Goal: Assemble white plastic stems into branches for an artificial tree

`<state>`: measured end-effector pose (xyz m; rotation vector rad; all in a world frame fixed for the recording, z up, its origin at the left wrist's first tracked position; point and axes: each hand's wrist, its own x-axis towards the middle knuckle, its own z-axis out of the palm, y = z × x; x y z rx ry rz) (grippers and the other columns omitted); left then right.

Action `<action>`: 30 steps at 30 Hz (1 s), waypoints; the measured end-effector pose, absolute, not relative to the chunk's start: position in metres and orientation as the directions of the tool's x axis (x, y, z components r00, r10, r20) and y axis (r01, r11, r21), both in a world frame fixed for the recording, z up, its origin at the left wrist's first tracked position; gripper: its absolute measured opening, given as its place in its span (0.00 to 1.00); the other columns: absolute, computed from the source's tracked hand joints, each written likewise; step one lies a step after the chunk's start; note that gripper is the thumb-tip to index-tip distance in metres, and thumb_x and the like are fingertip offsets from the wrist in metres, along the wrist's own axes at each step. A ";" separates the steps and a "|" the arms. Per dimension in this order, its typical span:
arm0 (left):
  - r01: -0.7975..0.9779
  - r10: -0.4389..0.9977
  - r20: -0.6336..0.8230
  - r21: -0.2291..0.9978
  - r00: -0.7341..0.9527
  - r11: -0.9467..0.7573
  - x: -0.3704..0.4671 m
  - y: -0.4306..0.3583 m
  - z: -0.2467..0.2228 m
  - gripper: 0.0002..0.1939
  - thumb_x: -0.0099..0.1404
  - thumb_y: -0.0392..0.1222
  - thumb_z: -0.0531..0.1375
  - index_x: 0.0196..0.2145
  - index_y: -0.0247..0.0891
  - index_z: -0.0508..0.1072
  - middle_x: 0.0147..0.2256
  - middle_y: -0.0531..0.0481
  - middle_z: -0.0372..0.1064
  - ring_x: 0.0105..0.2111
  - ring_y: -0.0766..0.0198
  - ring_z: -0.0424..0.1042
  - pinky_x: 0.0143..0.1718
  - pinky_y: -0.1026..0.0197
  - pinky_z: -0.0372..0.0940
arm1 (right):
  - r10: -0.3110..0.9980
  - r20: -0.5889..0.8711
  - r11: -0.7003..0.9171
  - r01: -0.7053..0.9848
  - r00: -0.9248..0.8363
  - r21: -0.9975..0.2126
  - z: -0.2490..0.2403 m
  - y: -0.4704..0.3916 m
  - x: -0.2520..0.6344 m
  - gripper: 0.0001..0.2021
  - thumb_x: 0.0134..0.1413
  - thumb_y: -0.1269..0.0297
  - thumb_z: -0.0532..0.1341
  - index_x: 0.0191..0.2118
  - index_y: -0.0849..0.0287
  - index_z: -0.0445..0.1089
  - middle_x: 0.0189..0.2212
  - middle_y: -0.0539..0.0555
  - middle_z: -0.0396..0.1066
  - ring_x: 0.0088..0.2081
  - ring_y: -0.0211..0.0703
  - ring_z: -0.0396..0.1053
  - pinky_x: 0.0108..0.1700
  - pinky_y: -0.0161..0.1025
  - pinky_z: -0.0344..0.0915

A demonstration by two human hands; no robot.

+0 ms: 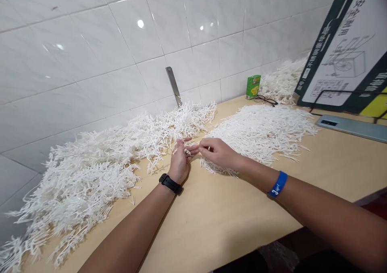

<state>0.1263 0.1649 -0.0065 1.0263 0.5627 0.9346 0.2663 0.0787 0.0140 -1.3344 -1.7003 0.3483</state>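
Observation:
My left hand (180,158), palm up below a black wristwatch's reach, holds a small white branched piece (188,152) between thumb and fingers. My right hand (216,152) is pinched at the fingertips of the left; what it grips is too small to make out. A long heap of tangled white branched pieces (99,164) lies left of my hands along the wall. To the right, partly behind my right hand, spreads a flatter pile of thin white strands (260,132).
Behind the wooden table (236,208) rises a tiled wall with a metal bracket (173,85). Toward the back right are a green box (253,87), eyeglasses (266,100), another white heap (282,79), a large printed carton (344,59) and a phone (356,128).

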 end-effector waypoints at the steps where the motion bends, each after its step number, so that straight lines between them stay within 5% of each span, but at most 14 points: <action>1: -0.373 0.851 0.023 0.905 0.525 0.205 0.126 0.164 -0.006 0.22 0.69 0.60 0.55 0.46 0.40 0.72 0.29 0.50 0.76 0.30 0.64 0.76 0.38 0.61 0.70 | 0.866 0.499 0.355 0.677 0.021 -0.645 0.013 0.080 0.270 0.11 0.57 0.70 0.54 0.32 0.59 0.74 0.29 0.51 0.69 0.32 0.39 0.65 0.37 0.37 0.60; 5: -0.357 0.839 0.033 0.913 0.543 0.195 0.128 0.160 -0.003 0.22 0.69 0.60 0.54 0.48 0.41 0.74 0.52 0.43 0.74 0.47 0.57 0.75 0.46 0.56 0.70 | 0.846 0.529 0.231 0.849 0.065 -0.475 0.009 0.084 0.280 0.15 0.54 0.78 0.54 0.40 0.58 0.75 0.42 0.57 0.73 0.47 0.49 0.67 0.51 0.45 0.60; 10: -0.364 0.834 0.059 0.915 0.549 0.175 0.128 0.161 -0.005 0.21 0.71 0.56 0.52 0.47 0.41 0.77 0.59 0.45 0.67 0.58 0.56 0.65 0.54 0.57 0.65 | 0.842 0.521 0.206 0.810 0.140 -0.550 0.012 0.082 0.276 0.09 0.57 0.73 0.55 0.39 0.58 0.73 0.38 0.55 0.74 0.42 0.47 0.69 0.46 0.43 0.63; 15: -0.347 0.794 0.062 0.918 0.604 0.192 0.127 0.160 -0.005 0.22 0.72 0.56 0.51 0.50 0.41 0.77 0.57 0.46 0.69 0.61 0.56 0.63 0.58 0.56 0.61 | 0.853 0.496 0.254 0.701 0.162 -0.666 0.014 0.080 0.269 0.10 0.58 0.63 0.61 0.45 0.56 0.73 0.43 0.54 0.74 0.44 0.45 0.69 0.44 0.40 0.63; 21: -0.370 0.711 0.123 0.906 0.692 0.204 0.129 0.156 -0.007 0.25 0.68 0.60 0.55 0.51 0.39 0.77 0.58 0.43 0.70 0.60 0.50 0.65 0.60 0.51 0.60 | 0.917 0.381 0.222 0.643 0.117 -0.733 0.010 0.083 0.259 0.04 0.55 0.65 0.63 0.34 0.58 0.76 0.40 0.54 0.73 0.41 0.43 0.70 0.43 0.40 0.62; 25: -0.379 0.734 0.149 0.912 0.663 0.158 0.132 0.156 -0.010 0.24 0.67 0.59 0.58 0.47 0.37 0.78 0.55 0.41 0.72 0.57 0.51 0.69 0.59 0.52 0.61 | 0.923 0.360 0.209 0.616 0.132 -0.760 0.007 0.085 0.258 0.10 0.56 0.67 0.59 0.24 0.59 0.69 0.32 0.52 0.70 0.33 0.40 0.66 0.36 0.37 0.60; 30: -0.348 0.868 0.120 0.935 0.482 0.064 0.130 0.165 -0.012 0.23 0.66 0.60 0.59 0.43 0.34 0.75 0.29 0.45 0.78 0.35 0.57 0.78 0.42 0.55 0.69 | 0.940 0.337 0.244 0.578 0.058 -0.779 0.009 0.078 0.252 0.10 0.51 0.71 0.56 0.21 0.58 0.60 0.23 0.47 0.63 0.27 0.37 0.60 0.31 0.36 0.55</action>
